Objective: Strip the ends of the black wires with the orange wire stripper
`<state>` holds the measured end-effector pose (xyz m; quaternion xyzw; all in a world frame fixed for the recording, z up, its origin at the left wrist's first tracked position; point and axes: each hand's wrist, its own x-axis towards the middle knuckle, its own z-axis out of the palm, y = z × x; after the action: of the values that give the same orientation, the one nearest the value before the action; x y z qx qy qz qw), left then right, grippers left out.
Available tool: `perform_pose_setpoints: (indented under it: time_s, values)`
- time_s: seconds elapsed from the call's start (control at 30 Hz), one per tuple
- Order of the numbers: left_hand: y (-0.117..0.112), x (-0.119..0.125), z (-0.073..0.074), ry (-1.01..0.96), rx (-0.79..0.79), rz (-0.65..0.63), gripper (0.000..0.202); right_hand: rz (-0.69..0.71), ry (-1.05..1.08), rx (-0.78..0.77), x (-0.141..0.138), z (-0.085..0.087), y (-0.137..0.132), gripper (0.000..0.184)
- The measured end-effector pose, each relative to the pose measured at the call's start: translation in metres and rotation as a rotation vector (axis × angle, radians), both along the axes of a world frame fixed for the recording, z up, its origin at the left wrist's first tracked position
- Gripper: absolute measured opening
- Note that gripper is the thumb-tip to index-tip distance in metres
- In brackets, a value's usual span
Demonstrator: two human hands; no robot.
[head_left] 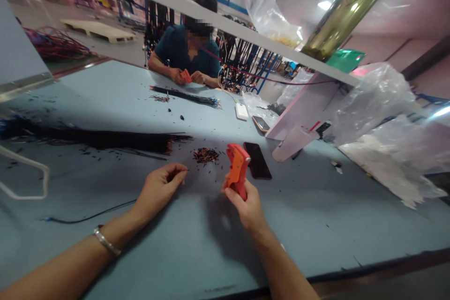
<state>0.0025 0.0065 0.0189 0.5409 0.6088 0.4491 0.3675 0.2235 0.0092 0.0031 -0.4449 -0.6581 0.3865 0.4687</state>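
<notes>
My right hand (248, 206) is wrapped round the handles of a red and orange wire stripper (238, 171), its head pointing up. To the left, my left hand (160, 190) pinches a thin black wire (101, 209) between thumb and fingertips. A short tip of this wire pokes out past the fingers, apart from the stripper. The wire's other end, with a small blue piece on it, lies on the table at the left; its middle is hidden behind my hand. Just beyond both hands sits a small pile of cut wire scraps (206, 155).
A thick bundle of black wires (105, 139) lies at left on the blue-grey table (316, 225). Right of the scraps is a dark phone (258, 160). Across the table, a person (186, 54) holds another red tool near a smaller wire bundle (186, 96). Plastic bags (379, 103) are at right.
</notes>
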Motion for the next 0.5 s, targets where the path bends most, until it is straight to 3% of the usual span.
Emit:
perform_pose_setpoints:
  time_s: [0.1, 0.2, 0.3, 0.5]
  values:
    - [0.0023, -0.0021, -0.0053, 0.024, 0.024, 0.018, 0.020, 0.031, 0.253, -0.167, 0.0055, -0.0007, 0.0011, 0.026]
    - [0.0032, -0.0018, -0.0079, 0.087, 0.117, -0.017, 0.019, 0.047, 0.362, -0.251, 0.0075, 0.0007, 0.0016, 0.028]
    - [0.0034, -0.0012, -0.0057, 0.107, 0.205, -0.076, 0.016, 0.065, 0.377, -0.269, 0.0068, 0.0019, 0.0013, 0.028]
    - [0.0034, -0.0044, 0.0005, -0.046, 0.179, -0.150, 0.018, 0.074, 0.332, -0.328, 0.0028, 0.0029, -0.0005, 0.029]
